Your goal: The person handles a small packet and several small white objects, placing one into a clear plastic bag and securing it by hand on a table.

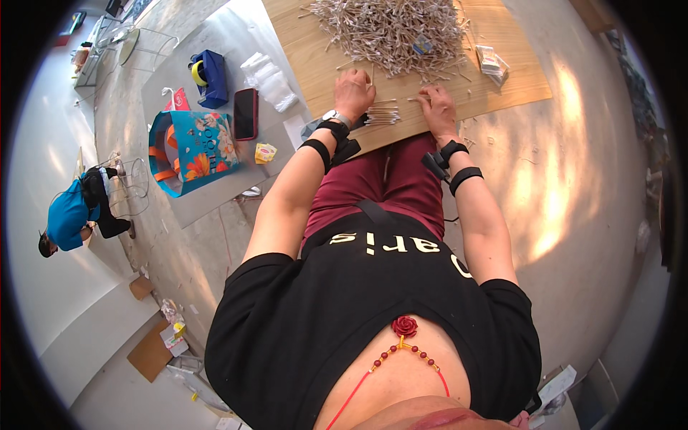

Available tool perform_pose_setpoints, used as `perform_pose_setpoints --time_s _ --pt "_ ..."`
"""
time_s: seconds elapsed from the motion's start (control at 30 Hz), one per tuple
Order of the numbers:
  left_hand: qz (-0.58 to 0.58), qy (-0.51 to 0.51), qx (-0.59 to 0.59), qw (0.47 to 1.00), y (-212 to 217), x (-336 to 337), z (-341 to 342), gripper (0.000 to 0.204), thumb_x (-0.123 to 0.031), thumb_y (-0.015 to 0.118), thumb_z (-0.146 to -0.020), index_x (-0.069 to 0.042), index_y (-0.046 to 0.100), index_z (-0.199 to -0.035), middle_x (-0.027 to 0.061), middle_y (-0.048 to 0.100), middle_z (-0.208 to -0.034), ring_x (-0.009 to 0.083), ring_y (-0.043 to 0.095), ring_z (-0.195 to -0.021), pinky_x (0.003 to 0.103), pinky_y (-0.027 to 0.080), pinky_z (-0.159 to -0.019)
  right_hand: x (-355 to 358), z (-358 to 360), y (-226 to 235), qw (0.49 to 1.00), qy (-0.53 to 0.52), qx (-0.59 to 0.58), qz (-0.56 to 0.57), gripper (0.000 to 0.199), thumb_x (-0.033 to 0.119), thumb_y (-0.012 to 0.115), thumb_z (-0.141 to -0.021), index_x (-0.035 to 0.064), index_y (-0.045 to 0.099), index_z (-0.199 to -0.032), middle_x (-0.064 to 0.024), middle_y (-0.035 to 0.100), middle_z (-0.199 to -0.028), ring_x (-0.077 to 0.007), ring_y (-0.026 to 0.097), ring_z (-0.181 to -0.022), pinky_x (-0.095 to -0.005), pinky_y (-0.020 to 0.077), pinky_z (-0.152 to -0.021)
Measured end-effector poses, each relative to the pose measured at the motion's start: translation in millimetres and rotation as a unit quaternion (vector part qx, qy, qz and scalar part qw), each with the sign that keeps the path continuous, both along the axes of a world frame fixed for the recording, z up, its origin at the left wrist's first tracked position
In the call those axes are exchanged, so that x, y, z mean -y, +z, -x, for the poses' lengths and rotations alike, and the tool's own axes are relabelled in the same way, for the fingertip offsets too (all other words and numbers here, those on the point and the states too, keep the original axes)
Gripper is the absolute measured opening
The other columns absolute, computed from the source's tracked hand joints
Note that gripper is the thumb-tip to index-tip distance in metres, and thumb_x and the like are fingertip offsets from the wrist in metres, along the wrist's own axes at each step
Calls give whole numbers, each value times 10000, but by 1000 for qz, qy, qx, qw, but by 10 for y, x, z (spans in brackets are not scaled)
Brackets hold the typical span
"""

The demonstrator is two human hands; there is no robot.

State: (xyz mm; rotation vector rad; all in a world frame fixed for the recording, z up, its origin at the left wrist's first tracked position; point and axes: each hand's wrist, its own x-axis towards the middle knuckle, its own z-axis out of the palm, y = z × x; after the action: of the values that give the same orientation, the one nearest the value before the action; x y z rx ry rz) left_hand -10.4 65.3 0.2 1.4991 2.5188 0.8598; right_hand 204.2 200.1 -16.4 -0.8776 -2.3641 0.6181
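A big heap of thin wooden sticks with pale tips [390, 32] lies on a light wooden board [502, 79]. My left hand [352, 92] rests at the near edge of the heap, fingers curled on a few sticks. A small aligned bundle of sticks [382, 115] lies between my hands near the board's front edge. My right hand [436, 106] presses its fingertips on loose sticks just right of that bundle. Both wrists wear black straps; the left also has a watch.
A small packet [493, 63] lies on the board's right. Left of me on a grey mat are a red phone [245, 113], a clear plastic bag [271, 80], a blue tape holder [208, 77] and a colourful paper bag [188, 150]. Another person in blue [72, 215] crouches far left.
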Motion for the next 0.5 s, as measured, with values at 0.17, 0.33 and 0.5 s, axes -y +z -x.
perform_pose_setpoints --time_s 0.17,0.33,0.5 --pt "57 48 -33 997 -83 -163 -18 174 -237 685 -817 -99 727 -915 122 701 -1010 332 636 -1036 459 478 -893 27 -104 34 999 23 26 -27 132 165 775 -829 95 736 -934 -101 678 -1001 -330 643 -1000 -453 495 -873" --pt "61 67 -27 995 -128 -95 79 164 -249 671 -838 -102 735 -872 119 712 -971 334 659 -1002 455 518 -888 -38 -141 5 1000 4 27 -15 122 157 736 -864 73 731 -952 -132 682 -988 -351 643 -980 -454 506 -855" --pt "56 12 -22 998 -26 97 101 139 -223 664 -861 -104 734 -874 114 707 -964 330 662 -992 450 526 -880 28 -36 14 997 -13 67 -25 114 191 720 -883 99 714 -950 -113 681 -987 -339 638 -989 -460 492 -863"
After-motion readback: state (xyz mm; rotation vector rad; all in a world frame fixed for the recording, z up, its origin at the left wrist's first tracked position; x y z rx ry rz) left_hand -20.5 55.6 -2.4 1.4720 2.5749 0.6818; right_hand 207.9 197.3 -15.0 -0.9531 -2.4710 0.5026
